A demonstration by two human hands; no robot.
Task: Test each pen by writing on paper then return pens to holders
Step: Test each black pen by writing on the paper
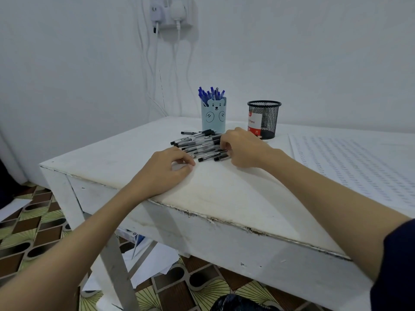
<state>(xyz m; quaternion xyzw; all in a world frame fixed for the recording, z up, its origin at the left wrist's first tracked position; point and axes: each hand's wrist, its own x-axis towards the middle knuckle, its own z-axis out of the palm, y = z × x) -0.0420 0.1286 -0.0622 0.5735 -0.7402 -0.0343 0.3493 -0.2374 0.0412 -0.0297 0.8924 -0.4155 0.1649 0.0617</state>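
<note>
Step in hand, as I judge it: gathering the black pens [199,144], which lie loose on the white table [224,194] just before the bear holder [213,117].

My right hand [243,148] curls over the pile's right end; whether it grips a pen, I cannot tell. My left hand [166,167] rests loosely curled, grasping nothing.

Next move: pinch one slim, smooth barrel and carry it to the marked paper [359,167].

The mesh holder [264,118] is rigid and holds no pens; blue pens [211,95] fill the bear holder.
</note>
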